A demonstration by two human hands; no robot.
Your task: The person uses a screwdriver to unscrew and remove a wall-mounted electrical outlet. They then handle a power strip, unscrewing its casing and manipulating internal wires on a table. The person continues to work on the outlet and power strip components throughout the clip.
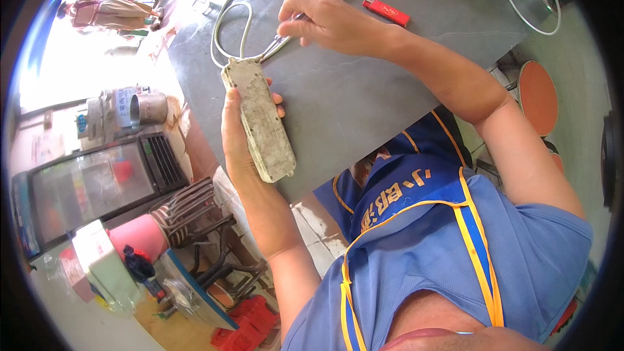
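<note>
My left hand (235, 133) is closed round a grimy, off-white power strip (261, 120), thumb along one side and fingertips showing at the other. The strip lies with its flat back up, and small holes show along its edges. From its far end a white cable (220, 29) loops over the grey table (338, 104). My right hand (325, 23) is above the table just beyond that end, fingers pinched on a thin, slender tool whose kind I cannot make out. Its lower end reaches toward the strip's far corner, close to the cable.
A red lighter (386, 12) lies right of my right hand. Another white cable (520, 26) hangs over the table's right corner. Round stools (538, 97) stand at the right. To the left are a glass-front fridge (91, 185), a metal pot (149, 109) and stacked stools (188, 211). A person (107, 13) is in the far left.
</note>
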